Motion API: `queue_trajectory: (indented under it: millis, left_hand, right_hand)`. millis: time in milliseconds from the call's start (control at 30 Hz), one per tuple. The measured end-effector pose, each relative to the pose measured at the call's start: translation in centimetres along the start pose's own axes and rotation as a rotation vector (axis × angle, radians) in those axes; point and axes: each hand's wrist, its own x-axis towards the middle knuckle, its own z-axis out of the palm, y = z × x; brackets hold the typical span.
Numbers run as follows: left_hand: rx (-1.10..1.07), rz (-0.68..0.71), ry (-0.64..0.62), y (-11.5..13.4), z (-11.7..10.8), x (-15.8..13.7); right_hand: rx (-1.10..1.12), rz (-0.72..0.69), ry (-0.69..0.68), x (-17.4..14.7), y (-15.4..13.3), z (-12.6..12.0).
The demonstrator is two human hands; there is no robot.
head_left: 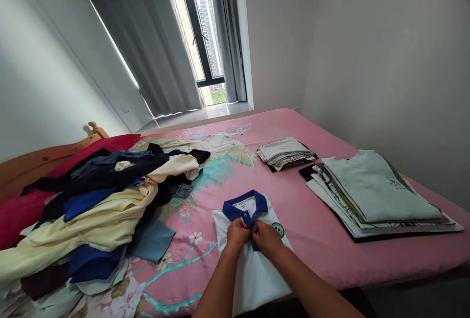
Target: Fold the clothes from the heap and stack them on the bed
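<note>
One shirt (253, 281), white, lies front up on the pink bed (290, 193), right before the person, its blue collar (261, 203) toward the window (207, 19). The left hand (238, 233) and the right hand (267, 236) meet at the blue placket (256, 246), just below the collar. Each grip is closed to a pinch, thumb and fingers on the placket cloth; I cannot tell whether a button sits between the fingertips. A dark round badge (278, 230) shows on the chest, just beside the right hand.

Left of the shirt, a loose heap (106, 217) of cream, blue and black clothes spreads over the bed, partly covering red bedding (117, 142) near the wooden headboard (44, 158). On the other side, a small stack (286, 152) of folded cloth lies farther back, and a large stack (382, 193), pale on top, lies nearer the wall (389, 63).
</note>
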Motion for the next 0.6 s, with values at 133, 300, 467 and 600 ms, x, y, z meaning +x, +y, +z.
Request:
queue_trajectory:
  millis: [133, 300, 467, 600]
  left_hand:
    - [0.02, -0.059, 0.004, 0.1, 0.1, 0.2]
    - [-0.001, -0.113, -0.012, -0.5, 0.7, 0.4]
    - [-0.005, -0.123, -0.002, -0.5, 1.0, 0.3]
    - [0.017, -0.09, 0.022, -0.2, 1.0, -0.1]
  right_hand:
    - [-0.007, 0.011, 0.005, 0.0, 0.0, 0.3]
    - [0.006, -0.007, -0.005, 0.0, 0.3, 0.4]
    - [0.039, -0.023, -0.024, 0.1, 0.6, 0.2]
    - [0.06, -0.028, -0.03, 0.2, 0.7, 0.2]
